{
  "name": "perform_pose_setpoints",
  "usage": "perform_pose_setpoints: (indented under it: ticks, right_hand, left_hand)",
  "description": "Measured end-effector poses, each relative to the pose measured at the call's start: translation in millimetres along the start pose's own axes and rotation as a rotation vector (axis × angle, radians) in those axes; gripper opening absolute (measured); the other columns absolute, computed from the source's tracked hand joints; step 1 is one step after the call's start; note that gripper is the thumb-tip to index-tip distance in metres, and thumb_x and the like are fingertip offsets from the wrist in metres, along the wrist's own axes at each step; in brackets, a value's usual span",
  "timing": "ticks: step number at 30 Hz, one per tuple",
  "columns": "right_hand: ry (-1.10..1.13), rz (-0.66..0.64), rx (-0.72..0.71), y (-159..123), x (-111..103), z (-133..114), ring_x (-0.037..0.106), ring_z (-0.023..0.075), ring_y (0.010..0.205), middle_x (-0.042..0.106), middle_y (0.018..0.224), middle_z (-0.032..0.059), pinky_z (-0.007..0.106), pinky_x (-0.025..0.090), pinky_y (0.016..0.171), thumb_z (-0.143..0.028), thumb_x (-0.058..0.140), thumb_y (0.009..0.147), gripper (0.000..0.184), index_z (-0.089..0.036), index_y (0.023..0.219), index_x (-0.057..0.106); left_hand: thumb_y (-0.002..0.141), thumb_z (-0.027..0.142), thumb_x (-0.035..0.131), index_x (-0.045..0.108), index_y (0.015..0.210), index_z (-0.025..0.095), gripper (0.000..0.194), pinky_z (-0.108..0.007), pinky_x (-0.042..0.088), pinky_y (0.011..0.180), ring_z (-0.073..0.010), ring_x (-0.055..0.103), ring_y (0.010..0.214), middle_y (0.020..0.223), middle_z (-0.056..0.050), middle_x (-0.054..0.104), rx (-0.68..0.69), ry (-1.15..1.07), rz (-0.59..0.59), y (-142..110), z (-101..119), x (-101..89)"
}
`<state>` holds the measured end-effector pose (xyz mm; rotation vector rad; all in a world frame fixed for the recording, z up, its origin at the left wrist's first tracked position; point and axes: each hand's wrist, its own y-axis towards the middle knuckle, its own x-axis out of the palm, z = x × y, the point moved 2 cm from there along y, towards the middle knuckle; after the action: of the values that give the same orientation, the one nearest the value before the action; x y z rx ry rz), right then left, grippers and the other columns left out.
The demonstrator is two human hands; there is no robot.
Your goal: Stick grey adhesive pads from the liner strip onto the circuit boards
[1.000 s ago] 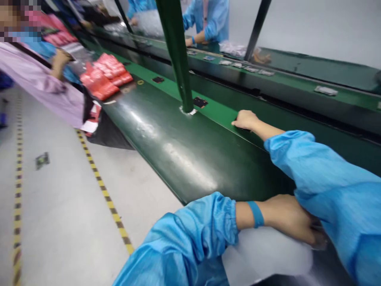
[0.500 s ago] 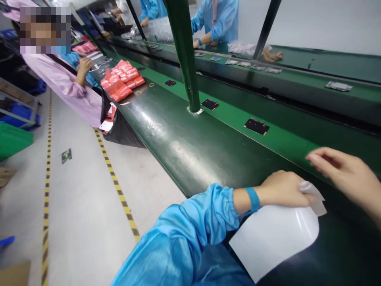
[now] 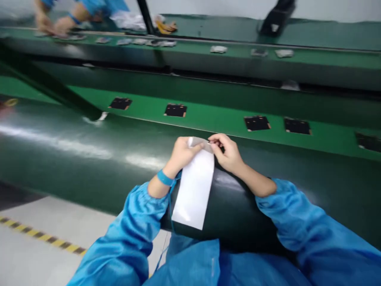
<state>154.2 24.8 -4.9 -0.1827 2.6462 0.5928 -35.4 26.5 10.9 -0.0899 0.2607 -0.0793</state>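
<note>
A glossy white sheet (image 3: 193,194) hangs down in front of me over the near side of the dark green worktop. Its top end is bent over and looks greyish. My left hand (image 3: 183,154) grips that top end from the left, thumb across the front. At the upper right corner of the sheet, my right hand (image 3: 228,153) is closed in a pinch of thumb and forefinger. Any small piece between those fingertips is too blurred to make out. A blue wrist band (image 3: 165,178) with a cord is on my left wrist.
Several flat black boards (image 3: 175,110) lie along the bright green strip (image 3: 214,115) behind my hands. A slanted green post (image 3: 59,85) rises at left. Across the line, a co-worker's hands (image 3: 56,27) are among small pale parts (image 3: 218,49). Yellow-black tape (image 3: 41,236) marks the floor.
My view has swung to the right, and more black boards show. My right hand, apart from the sheet before, now meets its top corner beside my left hand. The sheet hangs straighter.
</note>
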Motion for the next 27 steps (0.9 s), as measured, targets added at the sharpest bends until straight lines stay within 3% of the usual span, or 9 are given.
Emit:
perform_pose_setpoints:
  ticks: [5,16,20,23,27]
  right_hand:
    - [-0.024,-0.004,-0.063,2,1,3,0.064,0.0248,0.089,0.069,0.090,0.0067,0.041,0.052,0.082,-0.023,0.052,0.097,0.009,-0.024,0.093,0.060]
    - [-0.138,-0.005,-0.154,4,4,1,0.055,0.0238,0.083,0.060,0.082,0.0045,0.040,0.046,0.081,-0.017,0.051,0.095,0.015,-0.025,0.082,0.049]
    - [-0.047,0.062,-0.116,4,0,-3,0.056,0.0209,0.080,0.059,0.085,0.0041,0.036,0.045,0.075,-0.016,0.050,0.095,0.013,-0.024,0.084,0.049]
    - [0.001,0.041,-0.096,5,1,-2,0.057,0.0191,0.080,0.064,0.089,0.0041,0.034,0.045,0.073,-0.018,0.053,0.095,0.006,-0.023,0.092,0.056]
    - [0.007,0.039,-0.136,5,6,2,0.058,0.0174,0.080,0.067,0.091,0.0039,0.032,0.045,0.072,-0.014,0.053,0.092,0.012,-0.021,0.099,0.058]
  left_hand:
    - [0.072,0.041,0.082,0.082,0.075,0.017,0.024,-0.025,0.049,0.057,-0.0172,0.065,0.063,0.076,-0.004,0.079,-0.016,0.039,0.039,3,-3,-4.0]
    - [0.073,0.039,0.080,0.084,0.081,0.016,0.025,-0.026,0.051,0.061,-0.0190,0.069,0.070,0.082,-0.006,0.081,-0.001,0.114,0.015,1,1,0.6]
    - [0.072,0.039,0.081,0.081,0.076,0.015,0.024,-0.024,0.046,0.057,-0.0159,0.063,0.064,0.076,-0.004,0.078,-0.002,0.105,0.001,1,1,2.2]
    - [0.070,0.042,0.082,0.078,0.070,0.015,0.028,-0.023,0.041,0.052,-0.0134,0.056,0.057,0.067,-0.002,0.071,-0.002,0.100,-0.021,1,1,3.7]
    - [0.069,0.045,0.081,0.075,0.067,0.014,0.032,-0.023,0.038,0.050,-0.0123,0.051,0.055,0.063,-0.002,0.066,0.019,0.089,-0.060,1,1,7.2]
